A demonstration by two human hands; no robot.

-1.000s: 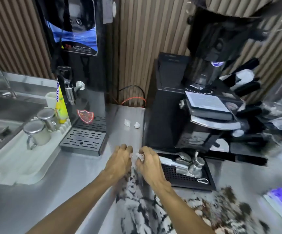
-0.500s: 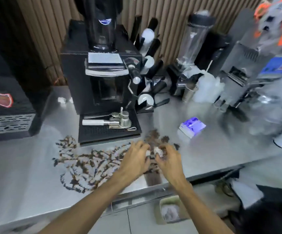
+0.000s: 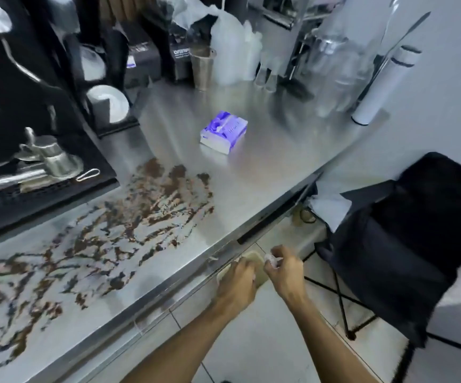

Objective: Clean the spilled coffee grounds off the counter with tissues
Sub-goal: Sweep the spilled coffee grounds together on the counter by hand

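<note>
Brown coffee grounds (image 3: 107,233) are smeared in streaks across the steel counter (image 3: 265,167). A purple tissue pack (image 3: 223,131) lies on the counter beyond the spill. Both my hands are off the counter's front edge, over a small beige bin (image 3: 258,268) on the floor. My right hand (image 3: 286,269) pinches a small crumpled white tissue (image 3: 271,258) at its fingertips. My left hand (image 3: 237,280) is beside it with fingers bent down; what it holds is hidden.
A black coffee machine with its drip tray (image 3: 30,189) and a metal jug (image 3: 55,158) stands left of the spill. Cups, a metal cup (image 3: 203,69) and clear containers line the back. A black folding chair (image 3: 406,244) stands right of the counter.
My hands have moved from above the spill to beyond the counter's front edge, over the floor bin. The view has swung right and down.
</note>
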